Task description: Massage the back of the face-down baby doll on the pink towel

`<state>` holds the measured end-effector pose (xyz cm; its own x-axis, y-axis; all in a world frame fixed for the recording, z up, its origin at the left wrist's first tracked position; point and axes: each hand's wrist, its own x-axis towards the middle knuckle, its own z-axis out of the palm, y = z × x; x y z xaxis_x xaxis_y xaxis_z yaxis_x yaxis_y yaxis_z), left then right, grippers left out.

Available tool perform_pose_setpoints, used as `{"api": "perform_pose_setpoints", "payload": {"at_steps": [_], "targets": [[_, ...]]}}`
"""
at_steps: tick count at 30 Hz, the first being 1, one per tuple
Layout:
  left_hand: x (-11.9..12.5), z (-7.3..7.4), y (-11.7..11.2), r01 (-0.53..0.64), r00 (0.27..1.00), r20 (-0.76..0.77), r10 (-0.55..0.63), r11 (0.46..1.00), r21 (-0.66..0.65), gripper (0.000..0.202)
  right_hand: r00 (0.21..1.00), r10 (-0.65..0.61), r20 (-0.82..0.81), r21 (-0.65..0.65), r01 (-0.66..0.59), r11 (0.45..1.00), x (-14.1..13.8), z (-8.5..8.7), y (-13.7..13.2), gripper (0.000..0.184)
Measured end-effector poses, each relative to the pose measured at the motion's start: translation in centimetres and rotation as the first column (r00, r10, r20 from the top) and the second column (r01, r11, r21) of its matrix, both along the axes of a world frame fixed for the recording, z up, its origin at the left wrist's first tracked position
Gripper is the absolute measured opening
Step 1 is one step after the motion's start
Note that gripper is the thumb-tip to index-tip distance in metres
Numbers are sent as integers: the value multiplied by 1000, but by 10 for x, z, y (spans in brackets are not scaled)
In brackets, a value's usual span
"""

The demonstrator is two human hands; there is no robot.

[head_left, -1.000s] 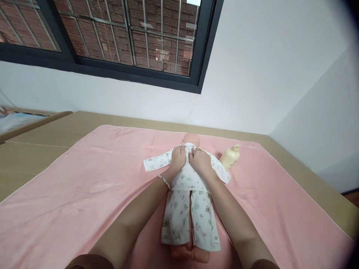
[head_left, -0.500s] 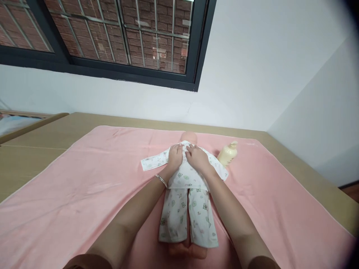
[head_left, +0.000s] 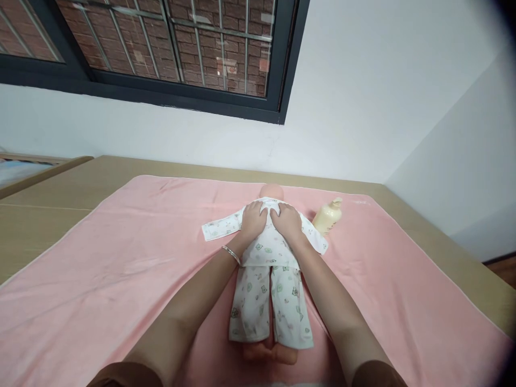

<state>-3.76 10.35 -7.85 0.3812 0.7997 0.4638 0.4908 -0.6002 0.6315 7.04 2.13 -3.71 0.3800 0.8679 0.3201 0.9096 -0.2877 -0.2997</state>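
Observation:
A baby doll (head_left: pixel 272 192) lies stretched out on a pink blanket, its head away from me and its feet close to me. It wears a white printed top (head_left: pixel 269 248) and matching trousers (head_left: pixel 250 303); both sleeves spread out sideways. My left hand (head_left: pixel 253 219) rests flat on the left side of the doll's upper body, fingers extended. On the right side my right hand (head_left: pixel 287 220) lies the same way, its thumb pointing toward the other thumb. Both hands are open and grasp nothing.
A cream pump bottle (head_left: pixel 327 216) leans beside the doll's right-hand sleeve. The pink blanket (head_left: pixel 133 258) covers most of a wooden platform (head_left: pixel 52 223). A white wall (head_left: pixel 342 107) and a barred window (head_left: pixel 181 97) stand behind it.
Both hands have moved apart, from the middle of the doll's upper body toward its sides, with the thumbs now spread inward. The view has tilted slightly; doll and bottle stay put.

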Motion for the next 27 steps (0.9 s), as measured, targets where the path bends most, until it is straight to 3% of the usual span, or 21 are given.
{"api": "perform_pose_setpoints", "payload": {"at_steps": [4, 10, 16, 18, 23, 27], "targets": [[0, 0, 2, 41, 998, -53, -41, 999, -1, 37, 996, 88, -3, 8, -88, 996, 7, -5, 4, 46], [-4, 4, -4, 56, 997, -51, -51, 995, 89, 32, 992, 118, 42, 81, -121, 989, 6, -9, 3, 41], [-4, 5, -15, -131, 988, -52, 144, 972, 197, 18, 996, -86, 34, 149, 81, 986, -7, -12, -5, 33], [-4, 5, -15, -156, 984, -55, 169, 969, 190, 18, 995, -104, 1, 165, 102, 981, -8, -13, -5, 32], [-2, 6, -11, -136, 974, -165, 158, 981, 137, 29, 999, 33, -19, 207, -28, 978, 5, -18, 5, 37], [-2, 8, -7, -42, 982, -177, 67, 989, 140, 32, 992, 130, -1, 145, -128, 981, 15, -19, 10, 43]]}}
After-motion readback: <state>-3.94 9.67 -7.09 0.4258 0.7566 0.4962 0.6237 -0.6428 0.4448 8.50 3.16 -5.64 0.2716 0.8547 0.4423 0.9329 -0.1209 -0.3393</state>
